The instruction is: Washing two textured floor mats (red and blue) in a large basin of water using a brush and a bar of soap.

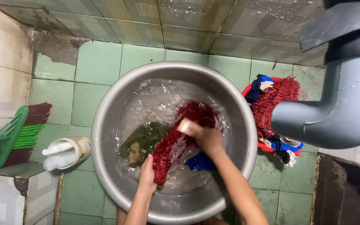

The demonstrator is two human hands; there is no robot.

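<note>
Red shaggy cloth (176, 141) lies stretched across the water inside a wide metal basin (105, 125) on a green tiled floor. The left hand (148, 175) clamps the cloth's near end, while the right hand (203, 135) presses a pale bar of soap (185, 125) onto its middle. Green cloth (144, 139) and blue cloth (200, 163) soak in the basin; a red basket of laundry (273, 108) stands just beside the basin's rim.

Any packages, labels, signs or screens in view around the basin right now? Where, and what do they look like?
Container: lying on its side on the tiled floor left of the metal basin, cylindrical, cream with a yellowish label, white bottles poking out.
No signs or screens visible.
</note>
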